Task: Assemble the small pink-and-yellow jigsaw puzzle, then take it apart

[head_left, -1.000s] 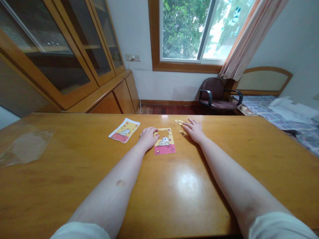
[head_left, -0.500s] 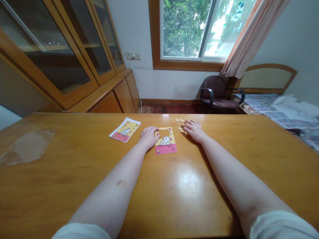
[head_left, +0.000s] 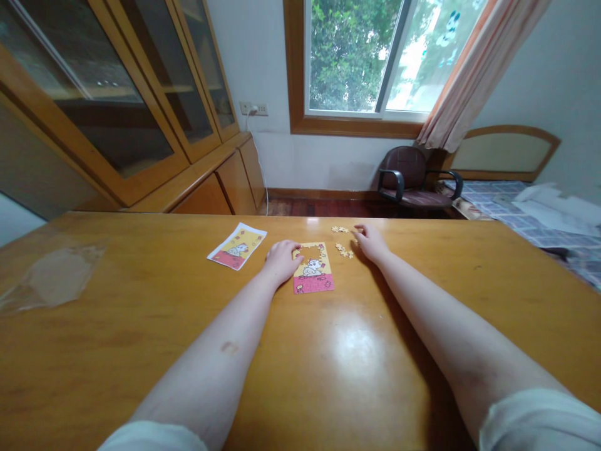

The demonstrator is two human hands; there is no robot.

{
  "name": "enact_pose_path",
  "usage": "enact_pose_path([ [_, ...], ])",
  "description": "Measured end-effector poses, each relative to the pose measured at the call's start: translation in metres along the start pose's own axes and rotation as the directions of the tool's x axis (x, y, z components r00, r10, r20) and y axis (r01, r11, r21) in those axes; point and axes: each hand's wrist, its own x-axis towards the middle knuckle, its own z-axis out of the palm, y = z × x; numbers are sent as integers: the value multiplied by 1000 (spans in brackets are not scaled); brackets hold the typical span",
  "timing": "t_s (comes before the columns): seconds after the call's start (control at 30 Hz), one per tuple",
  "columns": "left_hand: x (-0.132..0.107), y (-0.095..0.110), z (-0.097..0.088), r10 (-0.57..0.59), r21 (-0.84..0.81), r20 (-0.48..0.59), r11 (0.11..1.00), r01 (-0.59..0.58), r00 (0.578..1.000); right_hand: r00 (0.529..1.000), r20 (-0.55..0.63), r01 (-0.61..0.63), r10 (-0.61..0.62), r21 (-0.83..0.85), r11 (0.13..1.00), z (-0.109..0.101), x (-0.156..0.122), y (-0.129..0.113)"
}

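A partly assembled jigsaw puzzle (head_left: pixel 313 283) lies on the table, yellow above and pink below, with a white cartoon animal. An unfilled gap shows in its upper part. My left hand (head_left: pixel 280 260) rests at its left edge, thumb and forefinger apart over the border. To the right are two small groups of loose puzzle pieces, the far pieces (head_left: pixel 340 230) and the near pieces (head_left: pixel 344 251). My right hand (head_left: pixel 370 243) is just right of them, fingers bent inward. A yellowish bit shows by its fingertips; whether it is pinched or lies beneath is unclear.
A printed picture sheet (head_left: pixel 237 247) of the same design lies left of the puzzle. Clear plastic film (head_left: pixel 54 272) is at the table's left side. Beyond the wooden table (head_left: pixel 300 388) stand a glass-door cabinet (head_left: pixel 188 166), an armchair (head_left: pixel 406 178) and a bed (head_left: pixel 509 194).
My right hand has drawn its spread fingers in and moved slightly right, uncovering more of the near loose pieces. My left hand stays at the puzzle's edge.
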Motion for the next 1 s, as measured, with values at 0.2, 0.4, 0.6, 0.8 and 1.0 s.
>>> enact_pose_path([
  [0.2, 0, -2, 1, 8, 8, -3, 1000, -8, 1000, 985, 120, 142, -125, -143, 980, -3, 5, -2],
  [0.4, -1, -2, 2, 3, 0, -7, 1000, -3, 1000, 991, 80, 121, -107, -197, 973, -4, 0, -2],
  [0.6, 0, -3, 4, -3, 14, -8, 1000, 3, 1000, 994, 89, 94, -71, -302, 948, -7, 0, -5],
  [0.8, -1, -3, 5, -11, 16, -12, 1000, 11, 1000, 974, 161, 210, -160, -375, 903, -3, -3, -13],
  [1.0, -1, -1, 2, -21, 11, -6, 1000, 21, 1000, 949, 215, 294, -229, -355, 887, -8, -7, -23],
])
